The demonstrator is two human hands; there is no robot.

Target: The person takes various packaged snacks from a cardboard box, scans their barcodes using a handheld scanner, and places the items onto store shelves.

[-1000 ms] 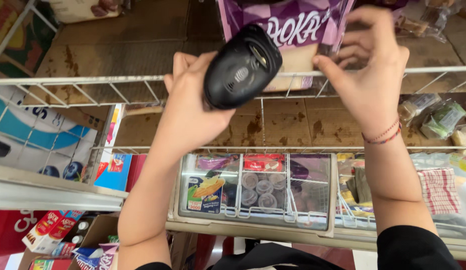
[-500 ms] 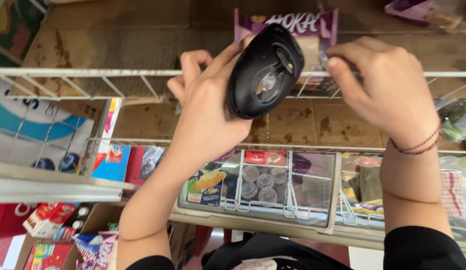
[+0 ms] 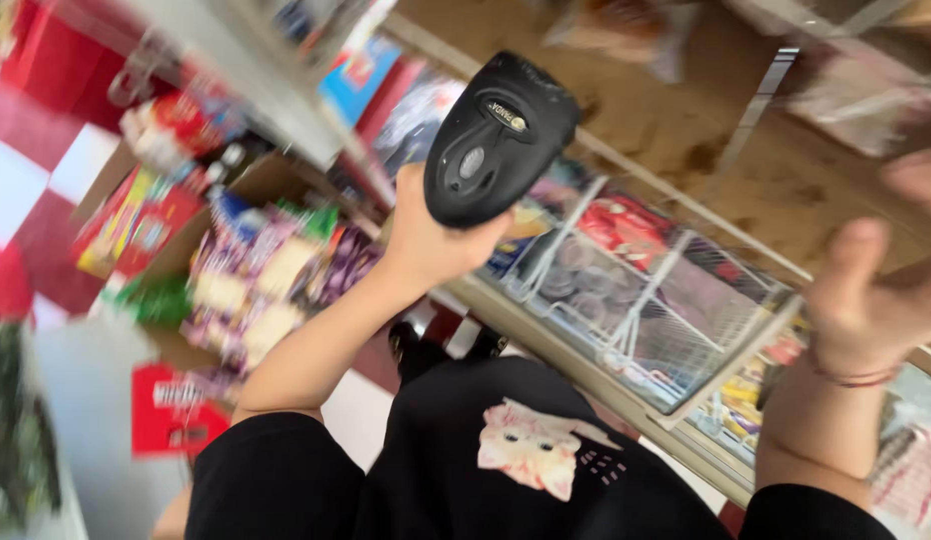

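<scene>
My left hand (image 3: 436,240) grips a black handheld barcode scanner (image 3: 496,140), its head pointing up and to the right, held in front of wire shelf baskets. My right hand (image 3: 886,290) is off to the right, blurred, fingers apart and holding nothing; a red thread bracelet sits on its wrist. It hovers above the wire basket shelf (image 3: 676,290), which holds packaged snacks. The view is tilted and motion-blurred.
A cardboard box (image 3: 266,270) full of purple and white snack packs sits on the floor at left, with red packages (image 3: 136,220) beside it. Wooden shelf boards (image 3: 806,170) run across the upper right. My black top with a pale print fills the bottom.
The view has swung down and tilted. My right hand has come off the purple packet on the upper shelf and pulled back empty. The left hand still holds the scanner.
</scene>
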